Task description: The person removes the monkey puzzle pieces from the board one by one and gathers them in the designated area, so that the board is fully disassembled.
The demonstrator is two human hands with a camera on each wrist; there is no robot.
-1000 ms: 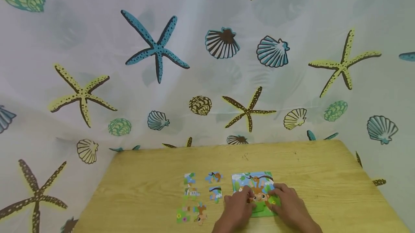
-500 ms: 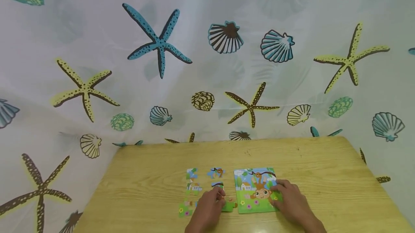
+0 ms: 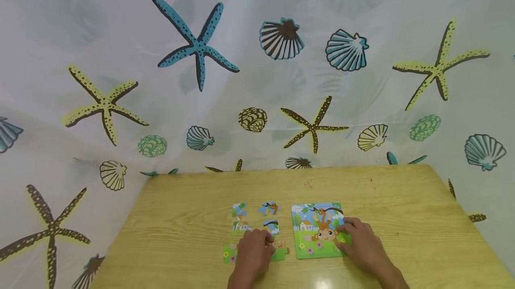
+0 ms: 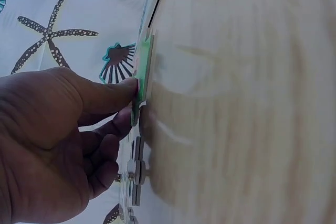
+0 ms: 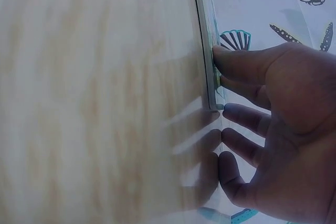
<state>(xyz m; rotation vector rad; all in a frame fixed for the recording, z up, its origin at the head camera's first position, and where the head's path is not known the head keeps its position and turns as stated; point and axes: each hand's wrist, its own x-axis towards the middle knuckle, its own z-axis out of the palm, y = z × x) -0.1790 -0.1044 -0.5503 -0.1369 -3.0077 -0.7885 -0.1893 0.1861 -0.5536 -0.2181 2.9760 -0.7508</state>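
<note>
My left hand [image 3: 252, 253] pinches a green jigsaw puzzle piece [image 3: 278, 254] low over the table, among loose pieces left of the picture board. In the left wrist view, the thumb lies on the piece's [image 4: 143, 69] printed face, with fingers behind it. My right hand [image 3: 364, 242] rests thumb and index fingertips on the right edge of the square puzzle board [image 3: 303, 242], which shows an upside-down monkey, a house and flowers. In the right wrist view, this hand's [image 5: 294, 135] thumb touches the board's edge [image 5: 205, 40]; the other fingers are loosely bent and spread beside it.
Several loose puzzle pieces lie left of the board, among them a sky piece [image 3: 239, 209], a monkey-tail piece [image 3: 269, 209], a house piece [image 3: 241, 224] and a flower piece [image 3: 228, 255]. The wooden table [image 3: 181, 208] meets a shell-patterned curtain [image 3: 225, 115] behind.
My left hand has carried the green piece leftward from over the board to the loose pieces, uncovering the board's picture. My right hand has stayed at the board's right edge.
</note>
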